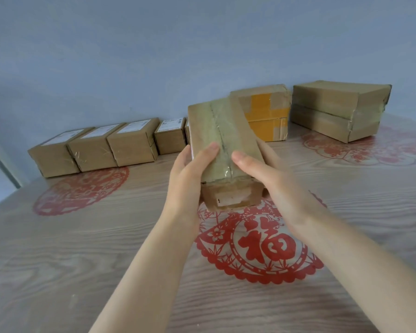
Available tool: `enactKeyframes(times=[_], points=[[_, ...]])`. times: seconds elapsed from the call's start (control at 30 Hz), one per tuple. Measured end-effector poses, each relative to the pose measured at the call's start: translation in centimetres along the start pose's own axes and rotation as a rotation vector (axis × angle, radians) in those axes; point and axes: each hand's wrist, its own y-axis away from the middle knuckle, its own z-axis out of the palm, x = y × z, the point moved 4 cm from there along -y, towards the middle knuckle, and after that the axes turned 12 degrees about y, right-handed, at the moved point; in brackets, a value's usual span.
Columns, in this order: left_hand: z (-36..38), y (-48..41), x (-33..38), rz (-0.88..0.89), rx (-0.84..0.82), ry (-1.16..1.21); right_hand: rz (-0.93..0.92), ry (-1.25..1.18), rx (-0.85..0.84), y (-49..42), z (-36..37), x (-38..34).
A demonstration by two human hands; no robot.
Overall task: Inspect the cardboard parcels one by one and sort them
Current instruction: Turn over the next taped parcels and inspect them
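Fingers (208, 151) of the left hand (187, 174) and the right hand (271, 179) grasp a taped cardboard parcel (221, 126) from either side, with the thumbs lying on its top face. It is held tilted above the surface (82, 248) at the centre of the frame. At left centre a row of small parcels (94, 147) stands along the wall. A yellow-taped parcel (265, 114) and a larger parcel (336, 109) sit at upper right. A red paper-cut (257, 246) lies below the hands.
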Motion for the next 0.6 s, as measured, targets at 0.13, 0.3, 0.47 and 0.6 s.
enactKeyframes(times=[0.13, 0.3, 0.47, 0.6], points=[[0.8, 0.2, -0.5, 0.029, -0.08, -0.104, 0.032, 0.046, 0.064, 0.0, -0.4, -0.3], [0.4, 0.0, -0.6, 0.047, -0.059, -0.087, 0.035, 0.054, 0.024, 0.0, -0.3, -0.1], [-0.1, -0.1, -0.6, -0.012, -0.038, -0.05, 0.005, 0.154, 0.07, 0.1, 0.0, -0.4], [0.9, 0.0, -0.6, 0.022, -0.132, -0.127, 0.039, 0.114, 0.11, 0.1, -0.6, -0.4]])
